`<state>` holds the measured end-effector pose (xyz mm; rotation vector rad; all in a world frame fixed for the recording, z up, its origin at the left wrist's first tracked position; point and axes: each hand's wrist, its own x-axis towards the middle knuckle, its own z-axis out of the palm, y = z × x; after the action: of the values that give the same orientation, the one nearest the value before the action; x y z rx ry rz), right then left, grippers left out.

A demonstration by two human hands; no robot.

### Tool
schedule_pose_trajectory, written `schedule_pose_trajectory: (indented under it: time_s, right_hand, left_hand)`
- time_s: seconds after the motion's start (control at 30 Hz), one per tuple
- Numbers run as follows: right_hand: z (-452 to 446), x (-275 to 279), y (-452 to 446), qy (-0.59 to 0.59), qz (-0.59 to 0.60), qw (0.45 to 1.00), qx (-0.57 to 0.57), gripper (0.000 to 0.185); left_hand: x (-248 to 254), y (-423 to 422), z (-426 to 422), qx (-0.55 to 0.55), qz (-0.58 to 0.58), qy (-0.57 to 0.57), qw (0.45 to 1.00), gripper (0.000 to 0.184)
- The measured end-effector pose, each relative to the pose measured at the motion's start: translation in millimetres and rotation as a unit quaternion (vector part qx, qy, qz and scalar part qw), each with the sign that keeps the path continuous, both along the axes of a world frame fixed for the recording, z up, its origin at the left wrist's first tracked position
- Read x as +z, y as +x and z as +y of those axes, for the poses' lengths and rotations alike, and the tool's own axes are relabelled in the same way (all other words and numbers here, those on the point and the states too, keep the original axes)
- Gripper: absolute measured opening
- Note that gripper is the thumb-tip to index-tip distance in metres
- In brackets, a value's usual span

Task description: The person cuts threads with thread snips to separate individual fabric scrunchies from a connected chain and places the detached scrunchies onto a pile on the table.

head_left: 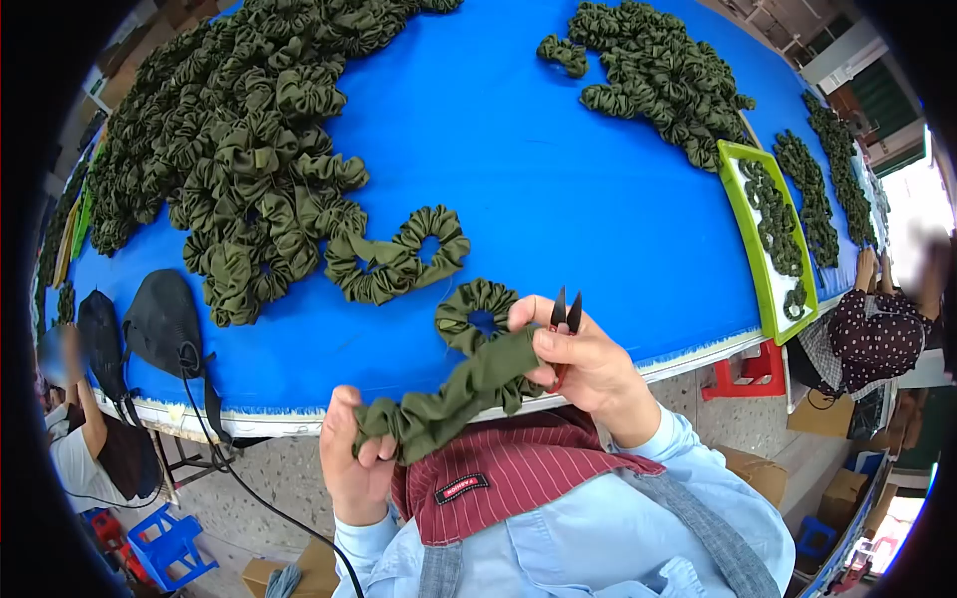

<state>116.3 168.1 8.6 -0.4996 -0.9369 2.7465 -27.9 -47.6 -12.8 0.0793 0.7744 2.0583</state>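
Note:
Between my two hands a dark green fabric scrunchie [454,399] is stretched out lengthwise, just off the table's front edge. My left hand [357,448] grips its left end, with fingers curled round the cloth. At the other end my right hand [588,364] pinches the fabric between thumb and fingers. Small thread snips [565,317] with dark blades and a red handle also sit in my right hand, blades pointing up. Right behind the stretched piece lies another scrunchie [477,311] on the blue table cover [498,169]. Two more scrunchies [399,261] lie further left.
A large heap of scrunchies [239,149] covers the back left, and a smaller pile [663,80] the back right. A yellow-green tray [736,199] holds more. Black bags [164,314] with a cable stand at left. Co-workers [877,329] sit at both sides, near stools [169,548].

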Motion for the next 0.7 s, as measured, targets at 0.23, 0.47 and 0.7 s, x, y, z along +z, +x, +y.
schedule_pose_trajectory:
  time_s: [0.23,0.47,0.7]
  right_hand:
    - [-28,11,-20,0.397,-0.047,0.91,0.108,0.031]
    - [-12,6,-7,0.398,-0.062,0.894,0.195,0.021]
    - [44,31,-6,0.413,-0.156,0.893,-0.086,0.013]
  left_hand:
    - [25,26,35,-0.05,0.256,-0.199,0.945,0.015]
    - [15,-1,21,0.005,0.042,-0.054,0.998,0.026]
    - [18,29,58,0.019,0.261,-0.135,0.956,0.034]
